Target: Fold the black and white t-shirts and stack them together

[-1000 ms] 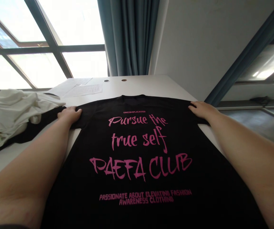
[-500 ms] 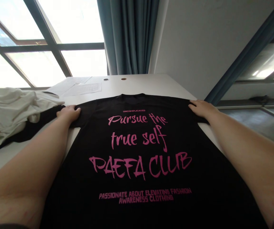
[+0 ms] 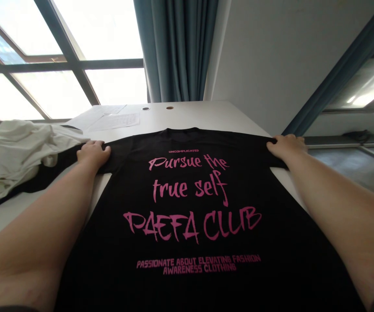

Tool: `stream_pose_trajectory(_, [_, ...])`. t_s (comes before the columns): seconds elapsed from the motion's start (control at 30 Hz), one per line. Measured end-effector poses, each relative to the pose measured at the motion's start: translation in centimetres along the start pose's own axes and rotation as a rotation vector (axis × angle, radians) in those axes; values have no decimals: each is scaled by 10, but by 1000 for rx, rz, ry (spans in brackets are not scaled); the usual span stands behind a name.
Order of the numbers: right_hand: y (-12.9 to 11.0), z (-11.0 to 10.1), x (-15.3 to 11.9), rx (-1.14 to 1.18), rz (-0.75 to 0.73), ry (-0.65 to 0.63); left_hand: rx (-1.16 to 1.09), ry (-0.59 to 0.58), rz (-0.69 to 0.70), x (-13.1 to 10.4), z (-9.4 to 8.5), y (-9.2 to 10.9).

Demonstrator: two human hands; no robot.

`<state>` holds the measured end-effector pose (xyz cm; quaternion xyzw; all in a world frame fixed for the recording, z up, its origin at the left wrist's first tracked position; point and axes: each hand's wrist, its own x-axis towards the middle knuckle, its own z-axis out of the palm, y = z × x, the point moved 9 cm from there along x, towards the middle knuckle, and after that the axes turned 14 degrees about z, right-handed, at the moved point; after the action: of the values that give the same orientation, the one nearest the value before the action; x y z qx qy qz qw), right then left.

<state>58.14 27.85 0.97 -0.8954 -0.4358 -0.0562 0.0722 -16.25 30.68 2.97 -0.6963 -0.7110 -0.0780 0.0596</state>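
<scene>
A black T-shirt [image 3: 190,199] with pink lettering lies spread out flat, its collar at the far side and its lower part running out of the bottom of the view. My left hand [image 3: 94,154] is closed at the end of the left sleeve, fingers curled over the cloth. At the end of the right sleeve, my right hand [image 3: 287,147] is also closed, with the thumb against the fabric and the fingers bent around the edge. The fingertips of both hands are partly hidden.
The shirt rests on a white table [image 3: 203,115] with two round holes near its far end. Papers [image 3: 115,120] lie at the far left. Crumpled white cloth [image 3: 21,151] sits on dark fabric [image 3: 52,171] beside my left arm. A blue curtain [image 3: 177,47] hangs behind.
My right hand has shifted outward to the right along the right sleeve, toward its end. My left hand stays at the left sleeve, and the shirt lies nearly as before.
</scene>
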Motion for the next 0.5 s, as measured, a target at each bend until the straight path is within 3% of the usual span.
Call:
stream_pose_trajectory(0.1, [10,-15,-10,-28,78,38,56,22,30,-12,-12,8])
stream_pose_trajectory(0.23, [20,-29,-28,-42,74,28,116,9,81,-31,-18,12])
stream_pose_trajectory(0.5, [61,-36,-67,-163,124,-87,143,-10,135,-81,-15,-6])
